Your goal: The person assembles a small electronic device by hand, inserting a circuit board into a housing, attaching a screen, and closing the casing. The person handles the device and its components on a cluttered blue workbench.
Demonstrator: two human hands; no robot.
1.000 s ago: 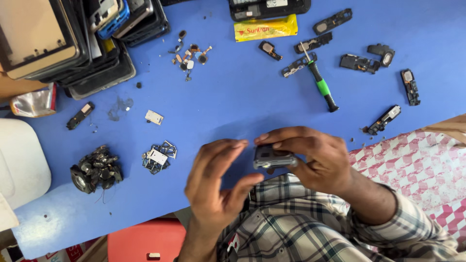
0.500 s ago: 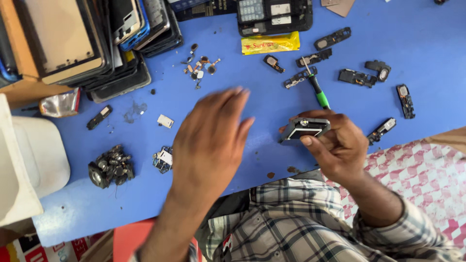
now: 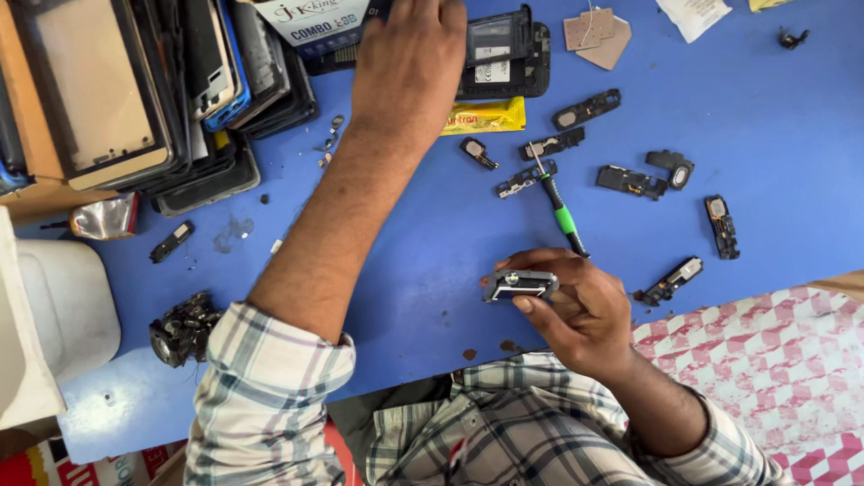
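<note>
- A small grey metal phone part with a round opening point(image 3: 520, 284) is pinched between the thumb and fingertips of the right hand point(image 3: 576, 310), just above the near edge of the blue tabletop point(image 3: 774, 108).
- The left hand point(image 3: 409, 58) is stretched way out to the far side, palm down, fingers laid on a black phone body with its back cover off point(image 3: 504, 54); whether anything is actually gripped can't be told, since the fingertips are cut off by the frame edge.
- A screwdriver with a black and green handle point(image 3: 558, 211) is left lying just beyond the right hand, not touched.
- A flat yellow sachet point(image 3: 483, 115) is seen right beside the left wrist.
- Little black speaker modules point(image 3: 630, 180) are scattered over the right half of the table.
- A stack of phone frames and screens point(image 3: 153, 99) is piled at the far left.
- A clump of dark tangled small parts point(image 3: 184, 328) is parked near the left elbow's checked sleeve point(image 3: 270, 396).
</note>
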